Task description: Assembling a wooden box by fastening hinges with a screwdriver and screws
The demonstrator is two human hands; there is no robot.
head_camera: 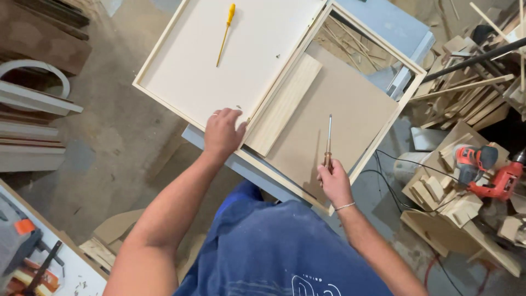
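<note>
While my left hand [222, 133] lies flat with fingers released on the smooth white panel [219, 55] of a hinged pale-wood frame [164, 35], my right hand [334, 183] has its fingers clenched round the brown wooden handle of a slim steel screwdriver [329, 140], its shaft lying on the matte brown hardboard [339, 115] of the frame's other half. A yellow-handled screwdriver [225, 34] rests on the white panel, and a light grained plank [285, 104] lies beside the hinge line. I see the frame spread over a grey-blue bench [246, 167] in a dusty workshop, with offcuts and two orange drills [487, 170] on the concrete floor [109, 142].
</note>
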